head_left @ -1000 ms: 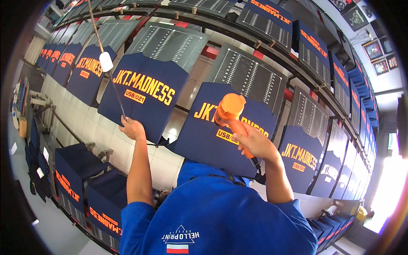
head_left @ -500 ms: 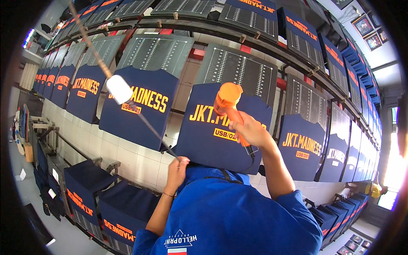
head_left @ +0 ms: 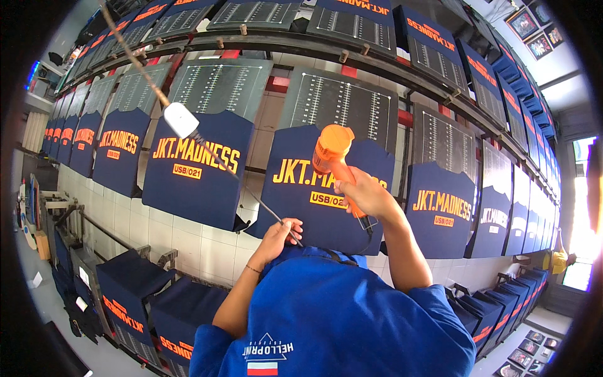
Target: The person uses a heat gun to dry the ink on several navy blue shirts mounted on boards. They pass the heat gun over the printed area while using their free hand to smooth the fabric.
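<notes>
My right hand (head_left: 369, 196) grips the handle of an orange heat gun (head_left: 333, 146). Its wide head is over a navy shirt piece (head_left: 292, 217) and hides part of the yellow lettering. The shirt piece lies on a dark board with white scale marks (head_left: 339, 100), in front of me. A black power cord (head_left: 267, 206) runs through the closed fingers of my left hand (head_left: 281, 239), near the shirt's lower edge. Up and left, this cord joins a white connector (head_left: 180, 119), which hangs from a tan cord (head_left: 141, 72).
More boards with navy printed shirts stand in the same row, such as one at the left (head_left: 188, 188) and one at the right (head_left: 440, 210). A dark metal rail (head_left: 276, 44) carries another row beyond. Behind me at the lower left, further draped boards (head_left: 129, 276) stand close.
My left hand has shifted right and slightly up, still around the cord. The heat gun stays over the same shirt, slightly further right across its print. My view has shifted a little.
</notes>
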`<state>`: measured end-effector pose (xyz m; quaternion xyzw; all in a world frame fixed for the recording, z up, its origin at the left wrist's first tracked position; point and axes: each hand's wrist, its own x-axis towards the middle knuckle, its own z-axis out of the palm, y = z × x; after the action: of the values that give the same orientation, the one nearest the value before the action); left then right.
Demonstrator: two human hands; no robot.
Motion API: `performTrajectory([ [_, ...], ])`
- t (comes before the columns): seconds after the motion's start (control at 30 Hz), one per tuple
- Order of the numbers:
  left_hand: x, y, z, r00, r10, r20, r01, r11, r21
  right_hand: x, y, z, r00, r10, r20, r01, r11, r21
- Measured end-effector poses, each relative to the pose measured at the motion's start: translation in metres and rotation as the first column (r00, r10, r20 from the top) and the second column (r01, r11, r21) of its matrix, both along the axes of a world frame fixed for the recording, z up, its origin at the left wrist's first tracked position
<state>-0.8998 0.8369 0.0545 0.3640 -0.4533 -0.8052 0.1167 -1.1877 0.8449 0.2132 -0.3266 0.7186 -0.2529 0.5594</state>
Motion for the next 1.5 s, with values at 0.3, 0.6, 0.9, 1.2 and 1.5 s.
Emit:
performTrajectory([
  [0.3, 0.034, -0.059, -0.014, 0.945, -0.176, 0.276, 0.309, 0.757, -0.575, 0.007, 0.017, -0.001, 0.995, -0.101, 0.007, 0.101, 0.994, -0.046],
  [0.6, -0.059, -0.098, -0.047, 0.889, 0.292, 0.352, 0.332, 0.119, -0.936, 0.0, 0.009, -0.022, 0.969, -0.246, 0.019, 0.246, 0.959, -0.139],
  [0.9, -0.081, -0.114, -0.048, 0.848, 0.263, 0.461, 0.461, 0.065, -0.885, 0.015, 0.031, 0.006, 0.983, -0.174, 0.056, 0.169, 0.982, 0.087],
  [1.2, -0.072, -0.104, -0.045, 0.87, 0.206, 0.449, 0.455, 0.019, -0.89, 0.016, 0.037, 0.006, 0.977, -0.212, 0.021, 0.21, 0.976, 0.063],
  [1.5, -0.108, -0.154, -0.057, 0.875, 0.2, 0.442, 0.448, 0.017, -0.894, 0.019, 0.05, 0.013, 0.974, -0.221, 0.049, 0.217, 0.974, 0.066],
])
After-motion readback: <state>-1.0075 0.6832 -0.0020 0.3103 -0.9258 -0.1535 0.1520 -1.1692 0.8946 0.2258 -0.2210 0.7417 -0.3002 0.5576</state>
